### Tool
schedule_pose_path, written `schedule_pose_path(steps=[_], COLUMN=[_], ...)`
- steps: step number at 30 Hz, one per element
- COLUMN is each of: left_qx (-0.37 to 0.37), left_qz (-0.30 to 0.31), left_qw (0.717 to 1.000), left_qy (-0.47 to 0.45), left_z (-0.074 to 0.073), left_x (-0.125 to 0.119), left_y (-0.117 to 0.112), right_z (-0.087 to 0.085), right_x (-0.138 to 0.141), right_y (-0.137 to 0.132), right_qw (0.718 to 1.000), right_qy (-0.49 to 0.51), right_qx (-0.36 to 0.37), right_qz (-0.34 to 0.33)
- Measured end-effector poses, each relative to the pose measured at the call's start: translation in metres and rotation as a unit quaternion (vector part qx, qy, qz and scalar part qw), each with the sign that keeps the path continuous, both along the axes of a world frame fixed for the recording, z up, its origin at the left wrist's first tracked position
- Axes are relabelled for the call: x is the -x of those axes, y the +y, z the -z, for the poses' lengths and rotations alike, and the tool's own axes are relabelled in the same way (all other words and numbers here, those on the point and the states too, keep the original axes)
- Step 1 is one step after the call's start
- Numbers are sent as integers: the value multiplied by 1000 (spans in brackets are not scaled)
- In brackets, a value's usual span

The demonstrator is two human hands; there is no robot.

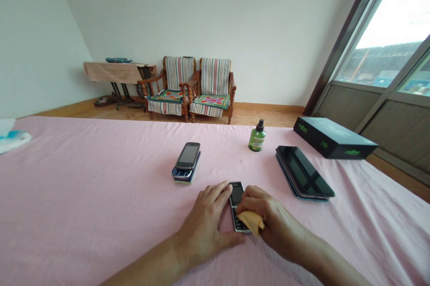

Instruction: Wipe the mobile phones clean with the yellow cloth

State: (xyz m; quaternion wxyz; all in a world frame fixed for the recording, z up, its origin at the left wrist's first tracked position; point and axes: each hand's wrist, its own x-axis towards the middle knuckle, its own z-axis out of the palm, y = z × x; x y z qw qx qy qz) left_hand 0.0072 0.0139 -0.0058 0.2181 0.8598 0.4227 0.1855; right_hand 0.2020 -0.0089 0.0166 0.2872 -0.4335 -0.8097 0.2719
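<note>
A keypad mobile phone (237,192) lies flat on the pink cloth, screen end away from me. My left hand (204,223) holds it at the left side: fingertips press by its upper edge and the thumb rests at its bottom end. Bunched in my right hand (265,214) is a yellow wiping cloth (250,221), pressed on the phone's keypad. The closed fingers hide part of the cloth and the phone's right side. Farther left, a slider phone (188,156) lies on top of a small stack of phones.
A green bottle with a black cap (257,137) stands beyond my right hand. Stacked tablets (304,171) lie to the right, with a black box (334,138) behind them. Pink cloth (101,196) covers the surface. Two wooden chairs (215,80) stand by the wall.
</note>
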Motion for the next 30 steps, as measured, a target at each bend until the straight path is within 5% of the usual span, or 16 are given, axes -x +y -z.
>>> schedule_pose_path(steps=[24, 30], left_qx=[-10, 4], left_qz=[5, -1], left_qw=[1000, 1000], left_qy=[-16, -5], left_z=[-2, 0], left_x=[-1, 0], left_y=[-2, -1], right_z=[5, 2], right_x=[12, -9], right_y=[-6, -4], right_qw=[999, 997], right_qy=[-20, -25], right_qx=[-8, 18], right_qz=[39, 70])
